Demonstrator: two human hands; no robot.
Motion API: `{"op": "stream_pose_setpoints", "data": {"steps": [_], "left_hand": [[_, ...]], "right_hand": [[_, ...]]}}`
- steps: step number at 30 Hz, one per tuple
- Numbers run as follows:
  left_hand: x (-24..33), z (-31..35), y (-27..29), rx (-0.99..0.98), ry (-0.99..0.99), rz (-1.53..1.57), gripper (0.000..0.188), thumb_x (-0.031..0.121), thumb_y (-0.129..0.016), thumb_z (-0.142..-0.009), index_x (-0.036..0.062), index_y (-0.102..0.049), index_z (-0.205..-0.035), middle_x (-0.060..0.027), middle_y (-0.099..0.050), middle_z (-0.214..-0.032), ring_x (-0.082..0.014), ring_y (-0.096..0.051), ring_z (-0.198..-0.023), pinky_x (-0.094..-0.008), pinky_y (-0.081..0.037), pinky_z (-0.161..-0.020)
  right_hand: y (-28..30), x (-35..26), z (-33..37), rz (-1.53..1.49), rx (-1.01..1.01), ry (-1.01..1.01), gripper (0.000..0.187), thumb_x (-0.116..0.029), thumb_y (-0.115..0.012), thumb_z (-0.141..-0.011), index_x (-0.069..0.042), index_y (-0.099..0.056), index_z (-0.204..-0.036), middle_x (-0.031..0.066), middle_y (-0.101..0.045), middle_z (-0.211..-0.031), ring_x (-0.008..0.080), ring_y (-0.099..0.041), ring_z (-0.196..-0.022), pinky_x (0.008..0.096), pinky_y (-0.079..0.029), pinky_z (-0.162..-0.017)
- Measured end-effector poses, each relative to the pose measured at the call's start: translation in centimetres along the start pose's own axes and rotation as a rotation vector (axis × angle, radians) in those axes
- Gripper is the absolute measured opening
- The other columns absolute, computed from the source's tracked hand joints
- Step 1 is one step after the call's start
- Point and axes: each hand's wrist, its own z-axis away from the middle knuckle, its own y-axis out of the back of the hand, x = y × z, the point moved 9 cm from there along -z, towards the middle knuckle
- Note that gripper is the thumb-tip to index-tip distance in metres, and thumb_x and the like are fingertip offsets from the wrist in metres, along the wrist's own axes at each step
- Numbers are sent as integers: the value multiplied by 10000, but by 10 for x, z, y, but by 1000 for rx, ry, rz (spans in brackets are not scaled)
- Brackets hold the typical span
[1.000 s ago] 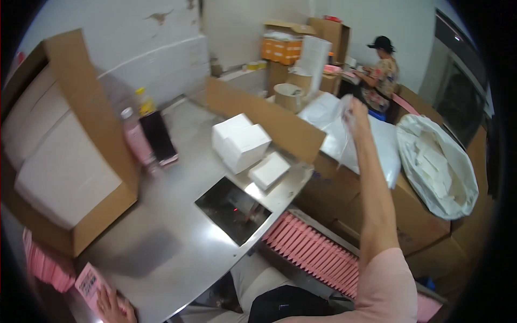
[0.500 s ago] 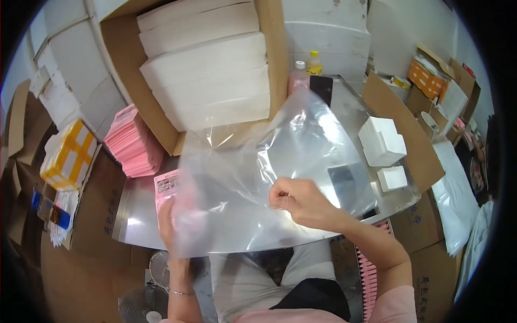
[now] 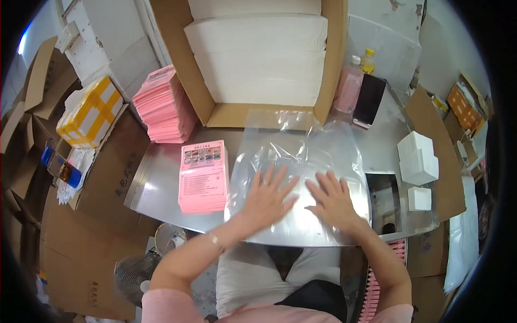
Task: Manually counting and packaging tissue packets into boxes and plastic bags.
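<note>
A clear plastic bag (image 3: pixel 274 151) lies flat on the metal table (image 3: pixel 153 183) in front of me. My left hand (image 3: pixel 269 195) rests on it with fingers spread. Beside it, my right hand (image 3: pixel 333 200) is also spread flat on the plastic, its thumb toward the left hand. Neither hand holds anything. A stack of pink printed cards (image 3: pixel 203 180) sits just left of the bag, close to my left forearm.
Behind the bag stands an open carton (image 3: pixel 258 114) of white packs (image 3: pixel 258 70). A taller pink stack (image 3: pixel 161 107) is at the left. White small boxes (image 3: pixel 416 158), a black phone (image 3: pixel 369 101) and bottles (image 3: pixel 349 86) stand right. The tabletop has a rectangular opening (image 3: pixel 383 202).
The raised bag has come down flat on the table. My left hand left the pink cards for the bag; my right hand opened from a closed grip. The view shifted too.
</note>
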Motion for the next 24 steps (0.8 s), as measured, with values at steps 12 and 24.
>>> {"op": "stream_pose_setpoints", "data": {"steps": [12,24], "left_hand": [[-122,52,48,-42,575,-281,517,376,-608,-888,110,-557,-1329,-169,-397,-1519,-428,-322,-1414,-751,-191,-1055],[-171,66,99,202,287,8,413,92,-645,-878,58,-577,-1284,-204,-589,-1299,-390,-565,-1201,-558,-416,-1013]], "right_hand": [[-26,59,-51,-103,67,-137,497,-440,-599,-937,-198,-578,-1371,140,-483,-1414,358,-382,-1371,548,-256,-1126],[-44,59,-71,-50,75,-150,463,-434,-507,-981,-225,-569,-1389,121,-468,-1454,342,-380,-1371,530,-272,-1105]]}}
